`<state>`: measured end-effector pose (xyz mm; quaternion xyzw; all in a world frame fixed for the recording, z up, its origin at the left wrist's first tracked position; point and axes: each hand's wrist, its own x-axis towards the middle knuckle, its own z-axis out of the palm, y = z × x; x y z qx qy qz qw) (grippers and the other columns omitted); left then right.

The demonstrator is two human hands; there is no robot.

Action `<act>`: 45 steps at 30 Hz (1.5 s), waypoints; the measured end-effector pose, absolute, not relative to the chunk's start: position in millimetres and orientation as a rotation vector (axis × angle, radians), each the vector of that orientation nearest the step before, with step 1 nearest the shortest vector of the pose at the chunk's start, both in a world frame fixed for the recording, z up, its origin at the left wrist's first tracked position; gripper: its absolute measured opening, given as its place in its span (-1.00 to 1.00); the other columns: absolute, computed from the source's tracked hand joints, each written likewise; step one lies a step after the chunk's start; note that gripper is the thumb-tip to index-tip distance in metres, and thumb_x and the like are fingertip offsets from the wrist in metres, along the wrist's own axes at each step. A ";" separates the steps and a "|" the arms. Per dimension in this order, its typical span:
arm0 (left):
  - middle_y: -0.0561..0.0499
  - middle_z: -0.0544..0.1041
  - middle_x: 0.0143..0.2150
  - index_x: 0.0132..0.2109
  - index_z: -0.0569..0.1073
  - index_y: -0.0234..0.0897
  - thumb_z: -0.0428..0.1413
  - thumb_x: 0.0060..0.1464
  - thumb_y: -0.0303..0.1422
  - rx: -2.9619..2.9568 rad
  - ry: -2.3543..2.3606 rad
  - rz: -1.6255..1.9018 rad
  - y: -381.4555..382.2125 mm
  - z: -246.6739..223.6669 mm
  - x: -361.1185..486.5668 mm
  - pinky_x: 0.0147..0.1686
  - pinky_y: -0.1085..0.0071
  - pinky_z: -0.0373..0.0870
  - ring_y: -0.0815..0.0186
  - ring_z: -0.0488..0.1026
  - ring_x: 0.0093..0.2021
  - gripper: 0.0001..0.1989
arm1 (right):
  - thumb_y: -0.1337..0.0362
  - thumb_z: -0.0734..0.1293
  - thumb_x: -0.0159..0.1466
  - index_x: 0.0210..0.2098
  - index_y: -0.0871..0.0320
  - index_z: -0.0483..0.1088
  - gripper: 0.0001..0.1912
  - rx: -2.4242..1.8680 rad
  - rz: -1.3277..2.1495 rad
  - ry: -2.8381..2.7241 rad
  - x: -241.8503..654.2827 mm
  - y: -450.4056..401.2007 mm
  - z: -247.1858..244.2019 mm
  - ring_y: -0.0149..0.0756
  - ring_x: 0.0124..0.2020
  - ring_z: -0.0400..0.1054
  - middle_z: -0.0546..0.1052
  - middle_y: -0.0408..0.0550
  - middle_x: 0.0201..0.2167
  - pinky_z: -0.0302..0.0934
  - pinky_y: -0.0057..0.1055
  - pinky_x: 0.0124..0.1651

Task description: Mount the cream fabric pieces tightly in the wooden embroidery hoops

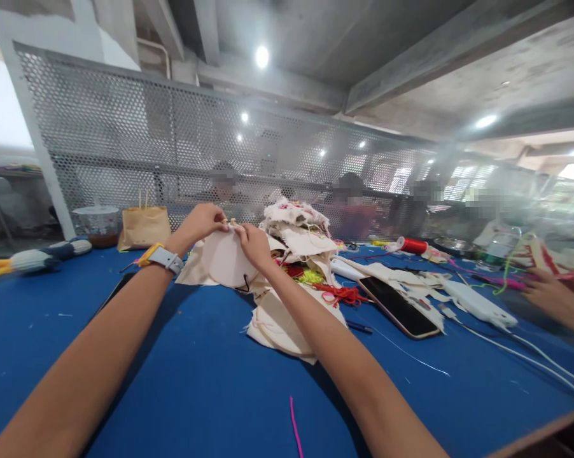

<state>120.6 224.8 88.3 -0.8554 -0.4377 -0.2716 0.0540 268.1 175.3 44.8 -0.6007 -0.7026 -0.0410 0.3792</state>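
Note:
A round embroidery hoop [226, 257] with cream cloth stretched over it stands tilted up on the blue table, loose cloth spreading out at its lower left. My left hand [203, 219] pinches at the hoop's top edge, by what looks like its small fastening. On the same edge, just to the right, my right hand [254, 245] grips with thumb and fingers. A short dark thread shows near the hoop's lower right. Behind my right forearm lies a second piece of cream cloth [280, 321], with a round outline in it. My fingertips partly hide the fastening.
A pile of cloth scraps [299, 222] rises right of the hoop, with red yarn [342, 294] beside it. Farther right lie a phone [399, 308], a white power bank [480, 304] with cables, and a red thread spool [412, 245]. A co-worker's hand [554, 296] works at the right edge.

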 end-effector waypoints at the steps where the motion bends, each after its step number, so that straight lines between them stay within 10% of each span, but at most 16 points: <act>1: -0.04 0.49 -0.35 -0.29 0.51 -0.40 0.10 0.03 -0.36 -2.562 -1.339 -0.834 222.9 80.9 124.1 -0.34 0.46 0.17 0.29 0.37 -0.30 -0.83 | 0.23 0.10 0.39 -0.22 0.19 0.41 -0.72 -1.562 -0.102 -1.771 269.0 176.2 43.1 -0.19 -0.16 0.38 0.54 0.10 -0.20 0.12 -0.41 -0.17; 7: -0.10 0.45 -0.22 -0.37 0.45 -0.33 0.10 0.02 -0.43 -2.535 -1.336 -0.833 224.9 66.3 131.5 -0.26 0.43 0.24 0.24 0.41 -0.23 -0.94 | 0.26 0.08 0.40 -0.20 0.27 0.42 -0.67 -1.673 -0.106 -1.692 279.6 179.4 34.5 -0.10 -0.17 0.40 0.54 0.22 -0.21 0.14 -0.34 -0.18; 10: -0.10 0.46 -0.16 -0.16 0.43 -0.34 0.20 -0.05 -0.27 -2.609 -1.311 -0.996 231.7 85.9 121.6 -0.25 0.45 0.27 0.25 0.41 -0.23 -0.69 | 0.24 0.07 0.41 -0.15 0.28 0.40 -0.67 -1.648 -0.135 -1.718 281.8 177.9 34.5 -0.10 -0.17 0.41 0.54 0.21 -0.21 0.14 -0.35 -0.17; 16: 0.09 0.25 -0.65 -0.60 0.39 -0.32 0.08 0.02 -0.17 -2.849 -1.321 -0.964 237.0 94.2 113.0 -0.51 0.47 0.01 0.39 0.19 -0.54 -0.64 | 0.24 0.06 0.42 -0.12 0.21 0.37 -0.70 -1.531 -0.212 -1.795 276.4 171.3 33.5 -0.22 -0.16 0.41 0.53 0.07 -0.19 0.12 -0.43 -0.16; 27: 0.06 0.39 -0.63 -0.60 0.44 -0.34 0.34 -0.39 0.03 -2.839 -1.663 -2.306 226.1 62.2 135.4 -0.54 0.45 0.12 0.37 0.26 -0.56 -0.52 | 0.26 0.06 0.42 -0.14 0.23 0.37 -0.71 -1.568 -0.300 -1.739 269.4 171.8 29.3 -0.23 -0.20 0.42 0.54 0.04 -0.24 0.11 -0.44 -0.24; 45: 0.05 0.36 -0.70 -0.63 0.39 -0.35 0.38 -0.27 -0.27 -2.395 -1.893 -2.875 236.4 58.0 148.4 -0.56 0.41 0.17 0.37 0.29 -0.64 -0.66 | 0.20 0.05 0.43 -0.13 0.21 0.37 -0.67 -1.691 -0.369 -1.682 256.8 162.1 32.9 -0.21 -0.23 0.44 0.56 0.03 -0.23 0.12 -0.42 -0.30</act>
